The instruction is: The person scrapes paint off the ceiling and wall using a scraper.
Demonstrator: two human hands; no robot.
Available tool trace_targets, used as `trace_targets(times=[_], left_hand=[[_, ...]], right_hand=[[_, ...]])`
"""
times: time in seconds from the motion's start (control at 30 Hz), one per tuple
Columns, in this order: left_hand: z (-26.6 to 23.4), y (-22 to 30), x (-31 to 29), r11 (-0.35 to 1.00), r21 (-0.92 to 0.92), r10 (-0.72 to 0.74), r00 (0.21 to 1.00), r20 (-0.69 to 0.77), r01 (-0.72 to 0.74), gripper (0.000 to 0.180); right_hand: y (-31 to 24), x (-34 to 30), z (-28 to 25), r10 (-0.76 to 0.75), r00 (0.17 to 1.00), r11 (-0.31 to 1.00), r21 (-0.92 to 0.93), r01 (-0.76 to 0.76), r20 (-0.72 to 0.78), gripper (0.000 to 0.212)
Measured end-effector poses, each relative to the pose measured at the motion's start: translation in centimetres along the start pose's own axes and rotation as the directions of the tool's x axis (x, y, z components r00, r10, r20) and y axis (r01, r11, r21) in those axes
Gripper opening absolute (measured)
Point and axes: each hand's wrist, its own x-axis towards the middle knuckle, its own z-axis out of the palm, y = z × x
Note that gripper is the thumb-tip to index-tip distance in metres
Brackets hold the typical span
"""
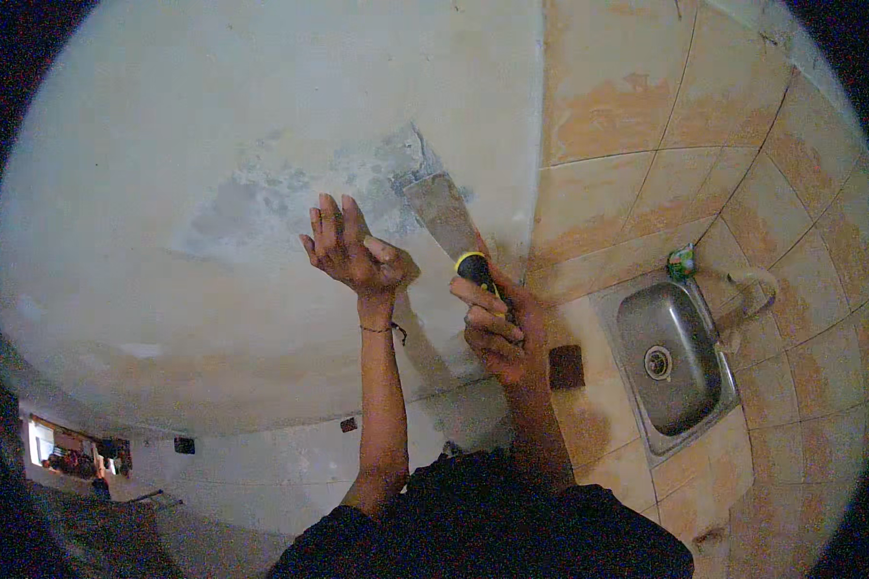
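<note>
My right hand (pixel 497 328) is closed round the black and yellow handle of a putty knife (pixel 441 214), whose wide flat blade points up and to the left. The blade's tip meets the pale wall at a rough patch (pixel 381 174) of grey, flaking paint. My left hand (pixel 350 253) is raised just left of the knife, below the patch, with its palm turned up and fingers stretched out. It holds nothing that I can see. A thin dark bracelet (pixel 377 329) circles the left wrist.
To the right, a steel sink (pixel 729 386) is set in a tiled counter (pixel 594 425), with a green container (pixel 681 262) and a curved pale tap (pixel 768 288) beside it. A dark brown square (pixel 566 367) lies near my right forearm. Orange-stained tiles (pixel 628 106) cover the adjoining wall.
</note>
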Motion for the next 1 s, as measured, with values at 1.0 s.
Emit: trace_targets(times=[1.0], left_hand=[[-0.1, 0.4, -0.2, 0.995, -0.038, -0.090, 0.996, -0.002, 0.090, 0.046]], right_hand=[[-0.4, -0.2, -0.2, 0.015, 0.998, 0.999, -0.041, -0.017, -0.058, 0.022]])
